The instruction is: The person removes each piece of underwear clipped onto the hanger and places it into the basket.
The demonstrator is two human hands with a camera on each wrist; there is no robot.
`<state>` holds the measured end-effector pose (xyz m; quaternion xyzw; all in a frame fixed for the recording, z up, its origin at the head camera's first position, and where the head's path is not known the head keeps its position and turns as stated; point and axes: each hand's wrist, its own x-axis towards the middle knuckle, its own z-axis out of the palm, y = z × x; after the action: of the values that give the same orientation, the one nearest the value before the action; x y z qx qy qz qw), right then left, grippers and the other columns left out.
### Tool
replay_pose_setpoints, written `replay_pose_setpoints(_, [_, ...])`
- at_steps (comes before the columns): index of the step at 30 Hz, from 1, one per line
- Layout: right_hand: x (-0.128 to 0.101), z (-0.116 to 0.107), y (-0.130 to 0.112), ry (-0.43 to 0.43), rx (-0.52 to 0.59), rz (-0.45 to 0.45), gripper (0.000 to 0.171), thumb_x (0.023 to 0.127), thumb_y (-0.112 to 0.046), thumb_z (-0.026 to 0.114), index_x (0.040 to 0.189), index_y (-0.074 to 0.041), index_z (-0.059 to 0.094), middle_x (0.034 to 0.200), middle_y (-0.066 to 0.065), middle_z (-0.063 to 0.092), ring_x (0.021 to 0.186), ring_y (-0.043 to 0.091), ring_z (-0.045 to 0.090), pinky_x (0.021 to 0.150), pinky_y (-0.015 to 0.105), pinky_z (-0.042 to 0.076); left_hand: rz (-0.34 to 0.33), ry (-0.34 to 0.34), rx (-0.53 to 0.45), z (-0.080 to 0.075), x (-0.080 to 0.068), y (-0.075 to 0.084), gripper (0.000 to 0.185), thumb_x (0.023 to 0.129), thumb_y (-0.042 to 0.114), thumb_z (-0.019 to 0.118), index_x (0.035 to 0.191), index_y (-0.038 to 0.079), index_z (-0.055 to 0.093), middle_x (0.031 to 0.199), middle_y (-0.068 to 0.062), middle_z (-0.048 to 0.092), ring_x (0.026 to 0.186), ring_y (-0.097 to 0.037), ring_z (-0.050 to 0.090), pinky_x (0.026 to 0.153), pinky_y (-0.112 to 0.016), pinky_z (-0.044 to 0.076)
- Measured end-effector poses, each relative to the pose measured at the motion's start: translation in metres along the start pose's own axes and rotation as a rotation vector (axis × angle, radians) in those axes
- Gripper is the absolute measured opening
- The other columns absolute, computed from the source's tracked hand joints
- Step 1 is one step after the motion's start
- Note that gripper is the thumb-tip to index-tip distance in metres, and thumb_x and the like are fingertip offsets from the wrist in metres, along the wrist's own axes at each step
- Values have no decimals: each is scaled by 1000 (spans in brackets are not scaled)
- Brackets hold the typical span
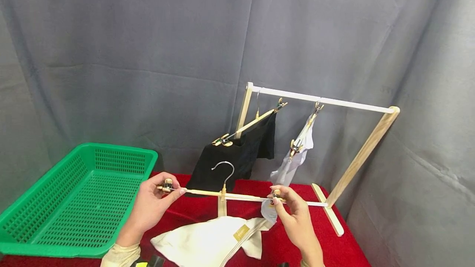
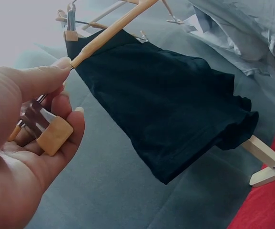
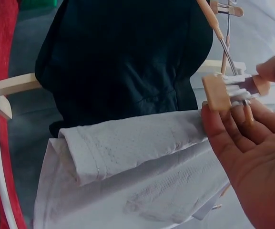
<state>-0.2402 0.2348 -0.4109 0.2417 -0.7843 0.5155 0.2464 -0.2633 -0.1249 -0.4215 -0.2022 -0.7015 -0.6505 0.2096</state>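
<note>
Both hands' grip pinches wooden hanger [image 1: 222,194] metal clips; white cloth [image 1: 211,242] below.

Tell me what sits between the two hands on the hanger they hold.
In the head view, between the left hand and right hand runs the hanger's wooden bar, with its metal hook rising mid-span; nothing is clipped along that stretch.

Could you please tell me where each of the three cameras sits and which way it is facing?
Head: worn on the head, looking forward and down at both hands holding a wooden clip hanger over the red tablecloth.
Left wrist: behind the left hand, facing the hanging black garment.
Right wrist: behind the right hand, facing a white garment.
Shared: both wrist views show the black garment.
</note>
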Motion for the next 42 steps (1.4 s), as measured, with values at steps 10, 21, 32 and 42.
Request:
replay_pose_setpoints(10, [2, 4, 0, -27, 11, 88, 27, 86, 5, 76, 107, -5, 61, 96, 8, 66, 86, 11, 64, 78, 25, 57, -2, 18, -4, 5, 1, -2, 20, 83, -3, 80, 94, 4, 65, 88, -2, 64, 78, -12, 63, 70, -24, 56])
replay_pose_setpoints(21, [-2, 7, 5, -66, -75, 58, 23, 82, 2, 82, 92, -14, 68, 80, 0, 63, 74, 10, 58, 65, 24, 53, -46, -40, 44, 5, 0, 0, 19, 84, 2, 81, 92, 8, 65, 89, -5, 65, 75, -16, 63, 70, -27, 57])
replay_pose_setpoints(32, [0, 6, 7, -50, -152, 12, 24, 77, 7, 83, 86, -12, 71, 80, 2, 69, 70, 9, 57, 63, 23, 53, -87, -110, 21, 5, -1, -3, 18, 85, 4, 81, 93, 8, 65, 88, -8, 66, 72, -14, 61, 65, -27, 56])
replay_pose_setpoints(42, [1, 4, 9, 51, -144, -87, 30, 71, 13, 84, 82, -11, 70, 76, 1, 66, 66, 7, 55, 58, 19, 48, -159, -145, -8, 7, 1, -5, 38, 86, 6, 80, 117, 1, 58, 108, -16, 65, 89, -15, 69, 85, -22, 57])
